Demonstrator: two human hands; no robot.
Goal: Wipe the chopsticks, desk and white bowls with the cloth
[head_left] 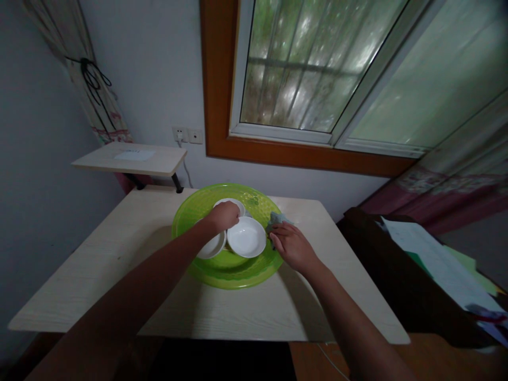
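A round green plastic tray (228, 283) lies on the table and carries three white bowls. The right-hand white bowl (246, 238) shows its inside. Another white bowl (212, 247) is partly covered by my left wrist, and the back white bowl (234, 203) is partly behind my left hand. My left hand (225, 216) is closed above the place where the bowls meet; its fingertips are hidden. At the tray's right rim, my right hand (291, 244) has its fingers closed on a grey-green cloth (279, 218).
The pale wooden table (159, 286) has a small raised shelf (154, 159) at its back left, with a paper on it. Behind are a wall socket (180, 134) and a wood-framed window. Papers (424, 254) lie on dark furniture at the right.
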